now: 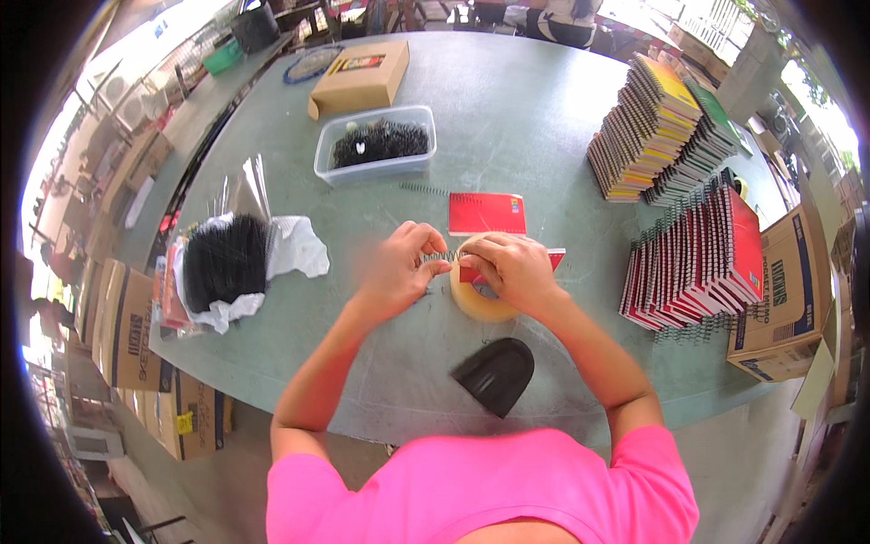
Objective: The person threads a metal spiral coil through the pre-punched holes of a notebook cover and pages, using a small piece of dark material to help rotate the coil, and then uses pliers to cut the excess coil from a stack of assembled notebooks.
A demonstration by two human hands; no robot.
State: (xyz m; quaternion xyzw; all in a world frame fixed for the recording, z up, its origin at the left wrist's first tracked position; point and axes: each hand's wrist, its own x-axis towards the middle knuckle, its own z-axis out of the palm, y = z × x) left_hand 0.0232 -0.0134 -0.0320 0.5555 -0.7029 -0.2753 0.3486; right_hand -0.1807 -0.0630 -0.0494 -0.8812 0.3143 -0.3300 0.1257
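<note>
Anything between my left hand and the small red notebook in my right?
Nothing visible blocks it: only the thin dark wire coil at your left hand lies in the gap to the small red notebook in your right hand. The round yellowish roll appears beneath.

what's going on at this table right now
A person's left hand is at a wire coil by a small red notebook, which the right hand holds above a roll of tape. Another red notebook lies just beyond, its coil sticking out to the left. A stack of red notebooks stands to the right.
</note>
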